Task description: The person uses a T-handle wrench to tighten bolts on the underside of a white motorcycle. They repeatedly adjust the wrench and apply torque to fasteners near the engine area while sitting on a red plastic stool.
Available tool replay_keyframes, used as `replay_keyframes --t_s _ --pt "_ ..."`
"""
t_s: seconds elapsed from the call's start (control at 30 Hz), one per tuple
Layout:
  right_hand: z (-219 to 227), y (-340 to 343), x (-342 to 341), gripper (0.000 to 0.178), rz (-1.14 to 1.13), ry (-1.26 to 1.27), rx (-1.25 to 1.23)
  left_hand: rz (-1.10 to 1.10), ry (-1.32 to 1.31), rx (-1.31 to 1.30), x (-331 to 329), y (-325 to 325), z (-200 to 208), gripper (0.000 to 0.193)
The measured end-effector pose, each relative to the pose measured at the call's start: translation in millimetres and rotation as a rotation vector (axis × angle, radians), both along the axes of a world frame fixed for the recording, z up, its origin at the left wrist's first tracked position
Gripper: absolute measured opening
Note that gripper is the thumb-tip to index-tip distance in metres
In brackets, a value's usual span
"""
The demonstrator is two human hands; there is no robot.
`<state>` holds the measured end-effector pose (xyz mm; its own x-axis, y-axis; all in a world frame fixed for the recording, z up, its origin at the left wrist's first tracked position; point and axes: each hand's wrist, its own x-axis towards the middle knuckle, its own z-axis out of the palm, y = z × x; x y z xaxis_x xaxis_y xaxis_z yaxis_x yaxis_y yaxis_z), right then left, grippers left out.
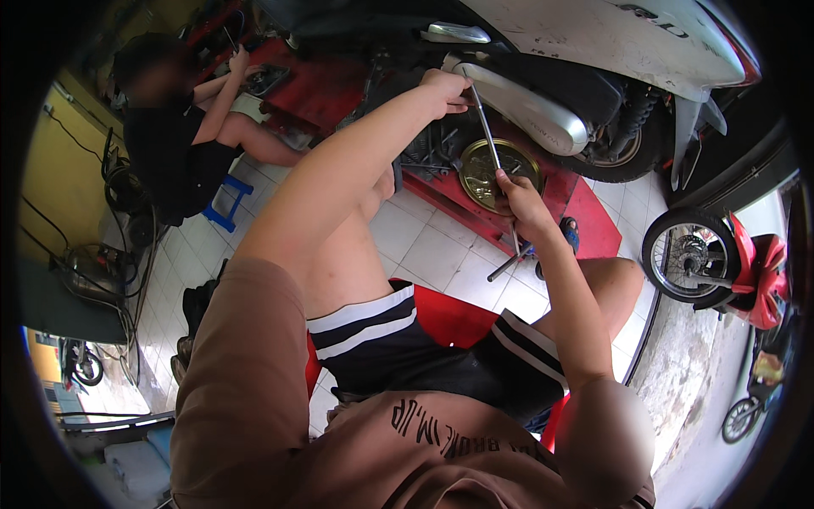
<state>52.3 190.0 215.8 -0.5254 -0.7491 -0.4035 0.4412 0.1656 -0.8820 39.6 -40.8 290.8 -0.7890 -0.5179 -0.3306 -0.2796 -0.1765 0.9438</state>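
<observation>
A long silver T-handle wrench (485, 127) slants between my hands, its dark crossbar (506, 265) at the lower end. My right hand (524, 206) is closed around the lower part of its shaft. My left hand (446, 93) is closed at the upper end, fingers bent against the shaft beside the scooter's silver side cover (530, 110). What the wrench's tip meets is hidden by the left fingers. Below the cover, a round gold-coloured tin tray (469, 180) with small parts in it sits behind the wrench.
The scooter stands over a red platform (585, 222); its rear wheel (626, 157) is at the right. Dark metal parts (431, 153) lie left of the tray. Another person (174, 136) sits at the left near a blue stool (227, 204). A red motorcycle (763, 280) stands far right.
</observation>
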Motion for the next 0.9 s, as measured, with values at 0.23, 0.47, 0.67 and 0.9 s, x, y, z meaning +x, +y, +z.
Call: replay_keyframes --t_s 0.23,0.47,0.67,0.9 --pt "3.2 -28.7 -3.2 0.036 0.019 -0.294 -0.105 0.37 -0.131 -0.708 -57.5 2.8 -49.3 0.026" --pt "2.8 -50.7 -28.0 0.033 -0.105 -0.277 -0.146 0.16 0.181 -0.727 -75.3 5.4 -67.4 0.034" --pt "8.0 -58.5 -35.4 0.034 -0.126 -0.302 -0.197 0.14 0.151 -0.721 -77.7 13.7 -62.0 0.034" --pt "13.8 -64.5 -43.4 0.032 -0.113 -0.367 -0.246 0.087 0.004 -0.73 -84.5 14.9 -51.4 0.031"
